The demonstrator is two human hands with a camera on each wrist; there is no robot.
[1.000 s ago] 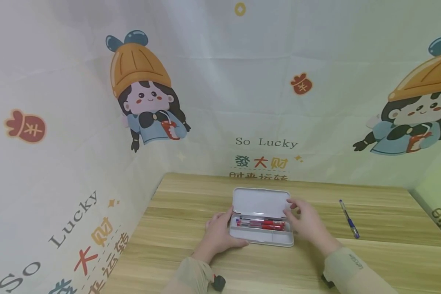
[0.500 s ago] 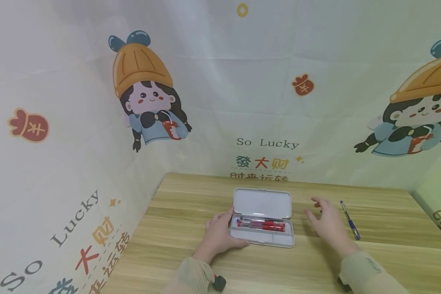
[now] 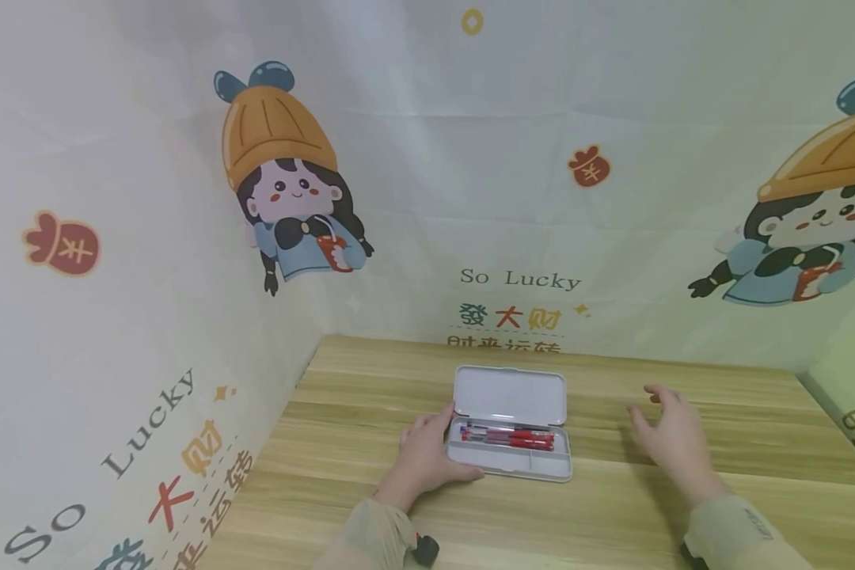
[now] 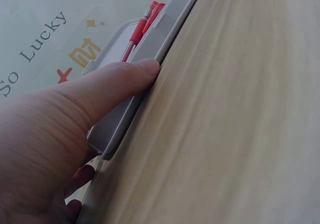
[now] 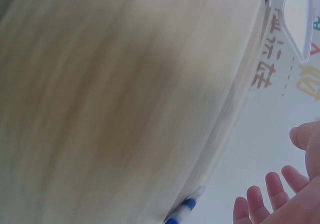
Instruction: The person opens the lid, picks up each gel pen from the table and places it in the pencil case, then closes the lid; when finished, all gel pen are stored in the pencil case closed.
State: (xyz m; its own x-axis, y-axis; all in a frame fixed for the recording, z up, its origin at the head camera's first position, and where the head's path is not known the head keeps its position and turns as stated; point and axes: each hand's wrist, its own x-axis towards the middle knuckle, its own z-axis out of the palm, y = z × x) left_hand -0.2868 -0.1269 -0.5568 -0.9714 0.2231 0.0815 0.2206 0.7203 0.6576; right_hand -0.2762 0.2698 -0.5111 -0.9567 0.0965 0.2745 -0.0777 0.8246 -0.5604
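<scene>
A white pencil case (image 3: 495, 458) lies on the table, its lid (image 3: 509, 394) folded back. Red pens (image 3: 530, 439) and a darker pen lie in its rear compartment. My left hand (image 3: 423, 457) holds the case at its left end. In the left wrist view the thumb (image 4: 145, 70) lies over the front rim, with other fingers partly hidden behind the end. My right hand (image 3: 673, 438) is above the table to the right of the case, fingers loosely bent and holding nothing. A blue pen (image 5: 181, 211) lies near it in the right wrist view; in the head view the hand hides it.
The wooden table (image 3: 584, 514) extends around the case on all sides. A printed cloth (image 3: 406, 198) with cartoon figures and lettering hangs behind and along the left. A black wrist device (image 3: 426, 549) sits at the left cuff.
My right hand has left the lid's right edge and moved right, over the spot where the blue pen was visible. My left hand and the pencil case have stayed in place.
</scene>
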